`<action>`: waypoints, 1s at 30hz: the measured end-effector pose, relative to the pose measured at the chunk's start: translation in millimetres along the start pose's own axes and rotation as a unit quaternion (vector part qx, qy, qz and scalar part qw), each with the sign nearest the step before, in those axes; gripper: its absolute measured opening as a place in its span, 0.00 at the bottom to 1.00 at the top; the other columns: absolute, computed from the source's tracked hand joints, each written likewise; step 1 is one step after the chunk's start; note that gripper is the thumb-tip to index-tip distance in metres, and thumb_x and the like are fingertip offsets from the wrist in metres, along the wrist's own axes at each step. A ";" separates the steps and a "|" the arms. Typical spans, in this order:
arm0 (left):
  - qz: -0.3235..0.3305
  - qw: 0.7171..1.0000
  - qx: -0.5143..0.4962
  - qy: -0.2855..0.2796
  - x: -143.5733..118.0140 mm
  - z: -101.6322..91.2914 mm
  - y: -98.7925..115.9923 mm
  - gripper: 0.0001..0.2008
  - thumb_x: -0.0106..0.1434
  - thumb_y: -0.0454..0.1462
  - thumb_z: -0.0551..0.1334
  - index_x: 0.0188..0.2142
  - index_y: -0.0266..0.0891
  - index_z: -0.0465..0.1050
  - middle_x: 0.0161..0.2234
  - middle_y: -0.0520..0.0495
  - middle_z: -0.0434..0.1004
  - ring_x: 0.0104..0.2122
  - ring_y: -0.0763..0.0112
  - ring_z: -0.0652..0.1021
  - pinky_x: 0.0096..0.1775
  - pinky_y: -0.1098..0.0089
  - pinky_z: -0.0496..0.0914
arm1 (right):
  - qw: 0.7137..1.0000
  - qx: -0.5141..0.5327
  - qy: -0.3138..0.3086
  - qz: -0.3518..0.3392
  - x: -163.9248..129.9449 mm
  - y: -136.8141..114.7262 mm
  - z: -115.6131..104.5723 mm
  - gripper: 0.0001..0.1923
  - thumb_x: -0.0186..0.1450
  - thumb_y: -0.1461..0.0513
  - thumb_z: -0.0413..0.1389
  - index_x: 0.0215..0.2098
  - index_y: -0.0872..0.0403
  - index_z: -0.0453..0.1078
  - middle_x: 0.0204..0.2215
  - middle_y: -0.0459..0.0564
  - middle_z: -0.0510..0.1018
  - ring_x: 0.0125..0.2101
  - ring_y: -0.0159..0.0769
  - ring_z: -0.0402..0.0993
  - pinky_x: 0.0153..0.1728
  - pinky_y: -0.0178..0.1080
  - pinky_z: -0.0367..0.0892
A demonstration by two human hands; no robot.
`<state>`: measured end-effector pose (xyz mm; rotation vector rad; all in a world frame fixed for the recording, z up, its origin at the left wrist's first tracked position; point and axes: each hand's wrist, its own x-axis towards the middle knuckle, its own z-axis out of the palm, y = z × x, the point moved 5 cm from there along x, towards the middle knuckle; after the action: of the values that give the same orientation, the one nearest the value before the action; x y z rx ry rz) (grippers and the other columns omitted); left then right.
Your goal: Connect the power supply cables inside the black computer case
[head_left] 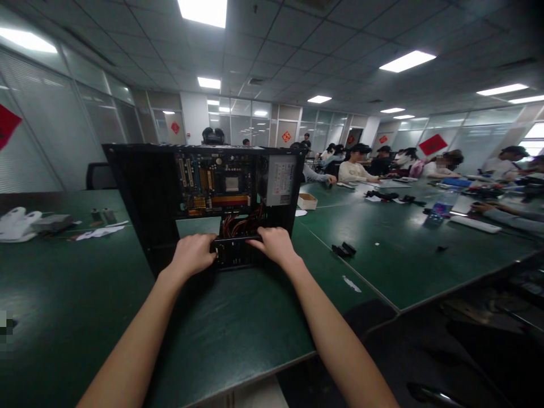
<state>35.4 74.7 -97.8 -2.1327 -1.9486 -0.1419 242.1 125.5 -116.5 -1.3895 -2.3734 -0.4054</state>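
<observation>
An open black computer case (144, 192) stands on the green table (238, 323), its side off. Inside I see a motherboard (215, 187), a grey power supply (280, 180) and red cables (242, 224). My left hand (193, 255) and my right hand (274, 245) both grip a black drive bay (236, 252) at the case's near lower edge, one on each side.
Small black parts (343, 248) and a white scrap (352, 283) lie to the right of the case. White gloves and papers (25, 224) lie far left. A small cardboard box (306, 200) sits behind. Several people sit at the tables at right.
</observation>
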 end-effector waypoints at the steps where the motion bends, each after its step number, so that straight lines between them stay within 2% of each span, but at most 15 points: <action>1: -0.002 1.000 -0.002 -0.001 -0.1 0.1 -0.7 0.16 0.58 0.43 0.57 0.43 0.45 0.76 0.39 0.40 0.82 0.39 0.49 0.80 0.35 0.62 0.69 | 1.000 0.000 -0.002 -0.001 -0.1 0.1 0.2 0.26 0.70 0.42 0.46 0.41 0.54 0.72 0.37 0.56 0.81 0.38 0.43 0.79 0.39 0.38 0.63; 10: -0.015 1.000 -0.009 0.008 -1.6 0.2 1.3 0.16 0.58 0.42 0.56 0.42 0.43 0.76 0.38 0.39 0.81 0.38 0.50 0.80 0.38 0.60 0.69 | 1.000 -0.002 0.009 -0.010 -0.1 -1.2 1.4 0.25 0.70 0.43 0.47 0.39 0.54 0.72 0.35 0.56 0.81 0.35 0.42 0.77 0.37 0.39 0.61; 12: -0.001 0.999 -0.004 0.034 -3.9 0.5 1.0 0.16 0.59 0.43 0.57 0.43 0.42 0.76 0.39 0.39 0.81 0.40 0.50 0.79 0.44 0.55 0.68 | 0.999 -0.023 0.044 -0.014 -2.7 -0.5 -1.0 0.25 0.70 0.44 0.48 0.38 0.56 0.72 0.35 0.57 0.80 0.36 0.44 0.76 0.39 0.41 0.62; 14: 0.012 0.997 0.002 0.076 -7.7 0.8 -0.7 0.18 0.59 0.43 0.58 0.46 0.41 0.76 0.42 0.39 0.81 0.46 0.48 0.77 0.54 0.48 0.62 | 0.993 -0.054 0.101 -0.025 -6.7 1.4 -4.6 0.25 0.69 0.44 0.50 0.36 0.57 0.73 0.36 0.59 0.79 0.39 0.47 0.73 0.43 0.45 0.61; 16: 0.012 0.994 0.005 0.111 -12.0 2.1 -4.9 0.20 0.59 0.43 0.60 0.49 0.41 0.74 0.45 0.39 0.80 0.49 0.47 0.75 0.58 0.44 0.55 | 0.984 -0.076 0.152 -0.045 -10.8 3.9 -6.2 0.25 0.68 0.45 0.51 0.35 0.58 0.74 0.35 0.60 0.79 0.41 0.49 0.71 0.47 0.48 0.60; 19: 0.010 0.993 0.004 0.121 -16.0 5.8 -13.2 0.19 0.60 0.42 0.61 0.50 0.38 0.73 0.45 0.39 0.79 0.48 0.49 0.75 0.55 0.50 0.61 | 0.976 -0.083 0.190 -0.065 -14.6 8.9 -3.9 0.24 0.69 0.47 0.52 0.32 0.59 0.75 0.31 0.59 0.78 0.39 0.48 0.70 0.55 0.49 0.56; 22: 0.031 0.994 -0.007 0.103 -17.2 7.7 -21.7 0.17 0.61 0.41 0.62 0.48 0.37 0.73 0.44 0.39 0.80 0.46 0.51 0.77 0.50 0.55 0.65 | 0.973 -0.086 0.204 -0.070 -16.9 11.3 -1.3 0.23 0.70 0.48 0.51 0.31 0.58 0.75 0.28 0.57 0.78 0.37 0.46 0.71 0.60 0.49 0.51; 30: 0.010 0.996 0.010 0.085 -22.3 3.9 -44.0 0.20 0.63 0.48 0.61 0.47 0.38 0.75 0.42 0.39 0.81 0.43 0.50 0.79 0.43 0.58 0.67 | 0.980 -0.058 0.184 -0.055 -24.3 9.6 -2.6 0.22 0.72 0.50 0.48 0.35 0.58 0.73 0.30 0.55 0.78 0.34 0.41 0.73 0.58 0.45 0.54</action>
<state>-10.8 57.4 -101.8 -2.0541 -1.8245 -0.2905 262.0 110.2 -124.3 -1.1161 -2.1517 -0.7723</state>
